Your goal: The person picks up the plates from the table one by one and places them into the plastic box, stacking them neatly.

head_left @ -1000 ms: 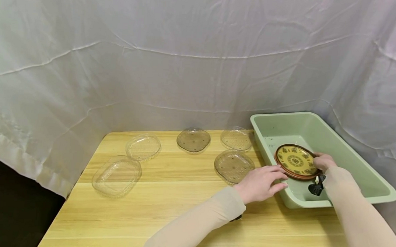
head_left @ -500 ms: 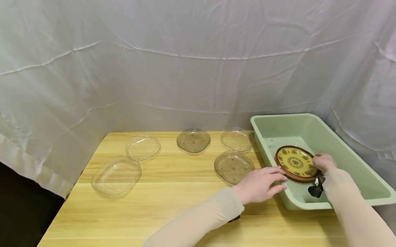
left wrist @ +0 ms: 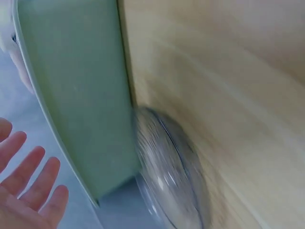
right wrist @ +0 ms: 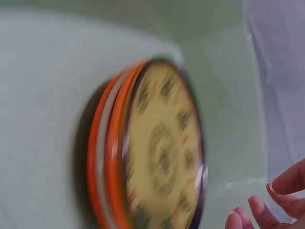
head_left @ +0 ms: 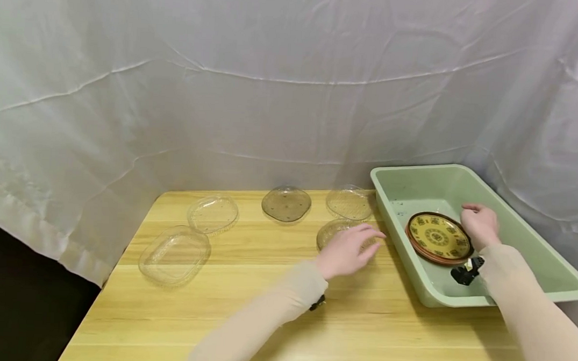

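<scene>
Plates (head_left: 438,237) lie released, left hand (head_left: 348,251) and right hand (head_left: 481,226) now drawn away.

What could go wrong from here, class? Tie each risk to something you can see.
The left hand could knock the nearer brownish see-through plate, which it partly covers in the head view.

The plate stack in the green tub might slide apart if the right hand, close beside it, bumps it.

The leftmost clear plate shows faintly against the wooden table and could be overlooked.
</scene>
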Demonstrator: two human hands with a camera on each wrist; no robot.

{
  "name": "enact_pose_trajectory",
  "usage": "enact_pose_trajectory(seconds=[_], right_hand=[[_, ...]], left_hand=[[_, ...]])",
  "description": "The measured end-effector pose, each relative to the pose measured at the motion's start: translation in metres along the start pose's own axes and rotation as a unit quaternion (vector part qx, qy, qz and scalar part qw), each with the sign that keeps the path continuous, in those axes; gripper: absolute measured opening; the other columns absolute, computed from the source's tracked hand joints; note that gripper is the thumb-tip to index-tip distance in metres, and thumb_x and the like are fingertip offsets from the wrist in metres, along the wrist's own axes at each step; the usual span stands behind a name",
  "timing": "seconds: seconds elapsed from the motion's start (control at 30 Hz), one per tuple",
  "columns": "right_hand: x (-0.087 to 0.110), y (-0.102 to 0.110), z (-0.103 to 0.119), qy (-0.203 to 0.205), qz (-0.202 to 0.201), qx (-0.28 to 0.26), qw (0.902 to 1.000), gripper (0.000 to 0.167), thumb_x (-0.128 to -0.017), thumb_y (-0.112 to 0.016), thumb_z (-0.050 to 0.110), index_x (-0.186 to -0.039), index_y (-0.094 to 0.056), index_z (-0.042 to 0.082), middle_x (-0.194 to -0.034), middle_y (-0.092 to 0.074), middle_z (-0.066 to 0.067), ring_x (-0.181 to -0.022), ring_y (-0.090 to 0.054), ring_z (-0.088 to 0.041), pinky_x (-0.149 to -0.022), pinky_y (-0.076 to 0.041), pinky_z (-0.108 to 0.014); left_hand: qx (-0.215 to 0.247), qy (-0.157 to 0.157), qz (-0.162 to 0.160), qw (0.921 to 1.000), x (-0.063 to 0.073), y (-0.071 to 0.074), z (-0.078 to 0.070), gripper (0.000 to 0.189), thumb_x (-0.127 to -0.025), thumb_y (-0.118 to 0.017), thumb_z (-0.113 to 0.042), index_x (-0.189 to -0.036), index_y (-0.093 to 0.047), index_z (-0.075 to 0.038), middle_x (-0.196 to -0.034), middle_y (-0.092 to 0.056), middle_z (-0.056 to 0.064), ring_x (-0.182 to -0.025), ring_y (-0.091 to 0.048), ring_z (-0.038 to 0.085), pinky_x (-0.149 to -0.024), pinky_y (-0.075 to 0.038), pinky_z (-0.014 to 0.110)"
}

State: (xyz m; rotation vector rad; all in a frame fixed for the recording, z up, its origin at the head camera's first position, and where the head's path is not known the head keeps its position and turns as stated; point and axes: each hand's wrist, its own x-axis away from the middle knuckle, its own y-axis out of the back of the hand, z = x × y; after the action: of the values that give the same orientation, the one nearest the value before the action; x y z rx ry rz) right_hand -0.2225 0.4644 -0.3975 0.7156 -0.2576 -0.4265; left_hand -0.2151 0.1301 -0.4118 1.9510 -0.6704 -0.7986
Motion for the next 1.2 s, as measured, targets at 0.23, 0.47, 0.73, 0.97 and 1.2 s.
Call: enact_pose_trajectory(seconds=[0.23, 0.47, 0.73, 0.97, 1.2], right_hand=[[0.019, -0.003, 0.042, 0.061, 0.021, -0.148, 0.9869, 0.040, -0.103, -0.038, 0.017, -0.141, -0.050, 0.010, -0.107, -0.056, 0.007, -0.083, -0.056, 0.003, -0.071, -0.052, -0.008], [0.053, -0.002, 0.094, 0.097, 0.093, -0.339, 0.9312, 0.023, -0.103, -0.043, 0.007, -0.113, -0.056, 0.023, -0.097, -0.061, 0.016, -0.084, -0.061, 0.001, -0.076, -0.054, -0.009], [0.101, -0.013, 0.140, 0.153, 0.166, -0.443, 0.8675, 0.031, -0.102, -0.043, -0.003, -0.111, -0.065, 0.017, -0.100, -0.069, 0.008, -0.089, -0.067, -0.006, -0.081, -0.058, -0.015], [0.134, -0.048, 0.159, 0.164, 0.214, -0.443, 0.8551, 0.031, -0.101, -0.043, -0.006, -0.115, -0.064, 0.013, -0.105, -0.068, 0.005, -0.097, -0.066, -0.008, -0.089, -0.057, -0.019], [0.151, -0.097, 0.167, 0.142, 0.246, -0.404, 0.8693, 0.030, -0.099, -0.042, -0.004, -0.119, -0.058, 0.012, -0.105, -0.066, 0.008, -0.097, -0.065, -0.006, -0.092, -0.056, -0.020]], left_hand=[[0.027, 0.085, -0.043, 0.9951, 0.014, 0.020, 0.043, 0.036, -0.105, -0.050, -0.027, -0.139, -0.058, -0.018, -0.142, -0.060, 0.002, -0.127, -0.061, 0.019, -0.108, -0.052, 0.035], [0.038, 0.148, -0.067, 0.9860, 0.032, 0.033, 0.082, 0.036, -0.104, -0.053, -0.025, -0.137, -0.060, -0.012, -0.143, -0.059, 0.007, -0.131, -0.058, 0.028, -0.113, -0.048, 0.045], [0.025, 0.192, -0.087, 0.9772, 0.054, 0.045, 0.111, 0.037, -0.103, -0.054, -0.024, -0.137, -0.060, -0.010, -0.142, -0.060, 0.010, -0.131, -0.058, 0.031, -0.113, -0.048, 0.048], [0.003, 0.247, -0.079, 0.9657, 0.082, 0.076, 0.143, 0.044, -0.102, -0.054, -0.026, -0.143, -0.053, -0.010, -0.149, -0.053, 0.014, -0.136, -0.053, 0.035, -0.117, -0.043, 0.052], [-0.017, 0.298, -0.041, 0.9536, 0.121, 0.117, 0.177, 0.051, -0.104, -0.049, -0.028, -0.149, -0.044, -0.004, -0.155, -0.043, 0.024, -0.140, -0.045, 0.045, -0.119, -0.037, 0.058]])
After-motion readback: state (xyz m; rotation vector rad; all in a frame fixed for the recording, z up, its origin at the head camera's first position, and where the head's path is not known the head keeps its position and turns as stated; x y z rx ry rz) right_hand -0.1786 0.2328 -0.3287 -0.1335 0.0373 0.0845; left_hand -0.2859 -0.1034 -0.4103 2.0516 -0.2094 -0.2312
